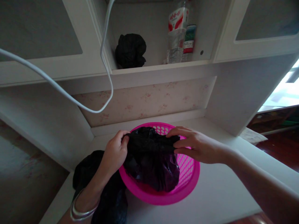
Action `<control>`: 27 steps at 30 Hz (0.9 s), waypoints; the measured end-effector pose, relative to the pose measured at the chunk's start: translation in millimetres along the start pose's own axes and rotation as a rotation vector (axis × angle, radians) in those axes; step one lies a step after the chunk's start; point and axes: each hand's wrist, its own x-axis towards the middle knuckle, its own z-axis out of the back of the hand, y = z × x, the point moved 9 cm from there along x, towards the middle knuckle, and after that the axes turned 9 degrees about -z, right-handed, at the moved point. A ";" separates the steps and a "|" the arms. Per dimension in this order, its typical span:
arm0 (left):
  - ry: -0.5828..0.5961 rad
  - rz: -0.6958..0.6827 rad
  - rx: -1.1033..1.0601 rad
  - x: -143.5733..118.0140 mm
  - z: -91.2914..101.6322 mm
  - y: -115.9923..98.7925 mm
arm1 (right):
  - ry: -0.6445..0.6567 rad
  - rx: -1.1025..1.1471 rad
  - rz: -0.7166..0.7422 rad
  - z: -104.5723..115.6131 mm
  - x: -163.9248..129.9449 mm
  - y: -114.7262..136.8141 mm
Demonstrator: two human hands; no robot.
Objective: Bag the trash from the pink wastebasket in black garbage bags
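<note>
A black plastic bag (151, 165) lies bunched inside a bright pink basket (161, 199) with perforated sides. My left hand (118, 149) pinches the bag's left edge between thumb and fingers, above the basket's rim. On the other side, my right hand (191, 144) grips the bag's right edge, its fingers laid over the black plastic. The upper edge of the bag is stretched between both hands. What the bag contains, if anything, is hidden.
Another black bag (109, 193) lies left of the basket on the white counter (217, 186). Above, a shelf holds a black bundle (130, 50), a clear bottle (177, 40) and a red-and-green container (189, 39). A white cable (63, 90) hangs in front.
</note>
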 end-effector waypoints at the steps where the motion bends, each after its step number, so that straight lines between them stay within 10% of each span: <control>1: -0.011 0.014 -0.008 1.8 1.5 6.2 | 0.001 0.049 -0.024 4.9 -4.8 -8.8; 7: -0.072 0.019 -0.153 2.6 5.2 -7.3 | -0.141 0.199 -0.127 19.8 -12.3 -17.7; 11: 0.100 -0.025 -0.313 -8.4 -13.7 -38.3 | -0.094 0.005 -0.076 -1.4 1.0 10.6; 17: 0.086 -0.308 0.078 -15.6 -11.3 -64.0 | -0.181 -0.127 -0.008 -0.6 1.5 5.4; 27: -0.273 0.071 -0.038 8.7 50.7 34.5 | -0.456 0.178 -0.353 31.6 -47.5 -76.4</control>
